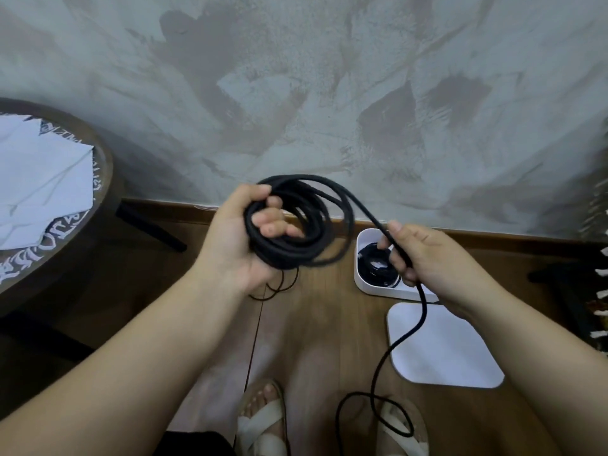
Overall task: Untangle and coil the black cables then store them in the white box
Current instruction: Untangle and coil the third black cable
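Observation:
My left hand (237,238) grips a coil of thick black cable (316,225), several loops wound round its fingers. From the coil a loose length runs right and down through my right hand (427,261), which pinches it between thumb and fingers. The free tail (388,353) hangs to the floor and curls over my right sandal. Behind my right hand, the open white box (365,274) sits on the wooden floor with another coiled black cable (375,264) inside. A thin black cable (279,287) lies on the floor under my left hand.
The white box lid (444,350) lies flat on the floor in front of the box. A round dark table (98,179) with white papers stands at left. A grey plaster wall with a wooden skirting runs behind. My sandalled feet (263,419) are at the bottom.

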A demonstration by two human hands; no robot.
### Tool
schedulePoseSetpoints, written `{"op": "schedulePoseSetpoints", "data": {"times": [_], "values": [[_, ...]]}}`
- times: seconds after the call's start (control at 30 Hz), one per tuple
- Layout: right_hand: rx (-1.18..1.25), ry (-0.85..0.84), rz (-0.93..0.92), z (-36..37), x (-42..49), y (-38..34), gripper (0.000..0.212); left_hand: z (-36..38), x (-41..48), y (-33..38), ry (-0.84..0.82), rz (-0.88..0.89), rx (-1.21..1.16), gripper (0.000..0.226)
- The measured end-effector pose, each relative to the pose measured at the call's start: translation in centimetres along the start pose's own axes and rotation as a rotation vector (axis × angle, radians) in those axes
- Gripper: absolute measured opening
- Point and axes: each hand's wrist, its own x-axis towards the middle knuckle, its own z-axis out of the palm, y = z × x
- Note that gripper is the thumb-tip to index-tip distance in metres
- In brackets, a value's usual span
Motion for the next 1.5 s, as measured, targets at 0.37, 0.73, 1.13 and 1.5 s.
{"op": "schedulePoseSetpoints", "data": {"times": [0.37,0.73,1.13,1.5], "values": [[-0.561,-0.094,0.045,0.0,-0.1,1.9,0.007,-3.6,1.3,1.9,0.503,0.172,-0.237,0.027],[-0.993,-0.47,-0.773,4.3,-3.0,-1.8,0.026,-1.6,-0.1,-5.3,0.362,0.38,0.881,0.031],[-0.427,0.082,-0.497,1.6,-2.0,-2.2,0.042,-0.2,-1.6,-6.8,-0.094,-0.274,0.522,0.037],[-0.292,-0.089,-0.343,1.7,-2.5,-3.0,0.038,-1.2,-1.3,-4.2,-0.403,-0.479,0.557,0.016]]}}
